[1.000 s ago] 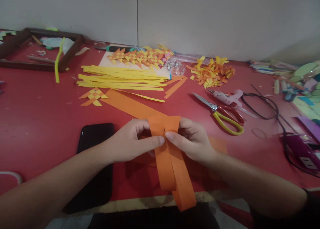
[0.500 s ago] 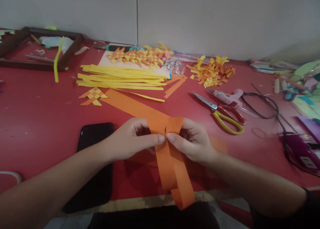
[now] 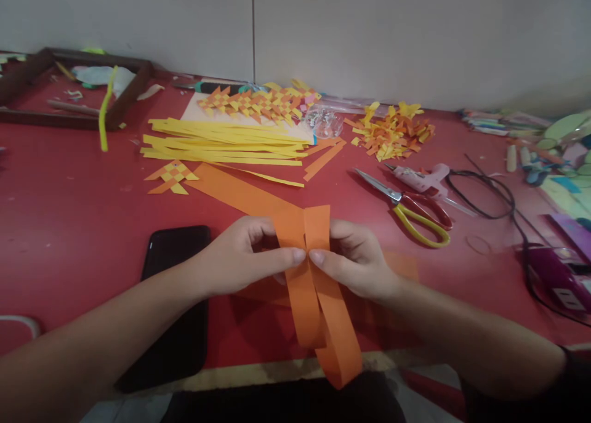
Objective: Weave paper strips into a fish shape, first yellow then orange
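Observation:
Two orange paper strips [image 3: 302, 312] hang side by side between my hands, their lower ends curling below the table edge. My left hand [image 3: 252, 250] is closed, pinching the left strip with the thumb in front and fingers behind. On the right strip, my right hand [image 3: 355, 257] grips the same way, its thumb tip close to the left one. Whether the strips join at the bottom is hard to tell. Behind them a wide orange paper strip [image 3: 244, 192] lies on the table, and more orange paper [image 3: 401, 269] shows under my right hand.
A woven paper fish [image 3: 173, 178] lies left of yellow strips [image 3: 221, 143]. Scissors [image 3: 401, 207] and a pink glue gun [image 3: 422, 180] with a cord lie to the right. A black phone-like slab [image 3: 178, 306] is under my left forearm. Paper scraps [image 3: 392, 133] are piled behind.
The top of the right strip has shifted slightly left and up, and now stands straighter. My right hand has moved a little with it; my left hand stays nearly still.

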### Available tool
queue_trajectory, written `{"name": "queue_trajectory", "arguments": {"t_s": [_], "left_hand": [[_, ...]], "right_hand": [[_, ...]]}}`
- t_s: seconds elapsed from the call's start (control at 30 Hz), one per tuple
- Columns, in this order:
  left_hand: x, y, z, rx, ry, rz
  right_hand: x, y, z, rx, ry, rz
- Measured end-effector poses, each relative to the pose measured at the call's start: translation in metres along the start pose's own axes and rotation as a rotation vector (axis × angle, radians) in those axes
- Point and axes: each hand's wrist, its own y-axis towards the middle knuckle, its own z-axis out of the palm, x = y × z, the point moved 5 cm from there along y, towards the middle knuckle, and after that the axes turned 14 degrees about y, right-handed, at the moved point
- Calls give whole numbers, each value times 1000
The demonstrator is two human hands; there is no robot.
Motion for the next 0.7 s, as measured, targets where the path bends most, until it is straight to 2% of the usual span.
{"name": "queue_trajectory", "arguments": {"t_s": [0.33,0.7], "left_hand": [[-2,2,-1,-29,-11,43],[-4,2,-1,-77,-11,40]], "right_hand": [[2,1,-2,-34,-144,-85],[2,1,-1,-30,-172,-164]]}}
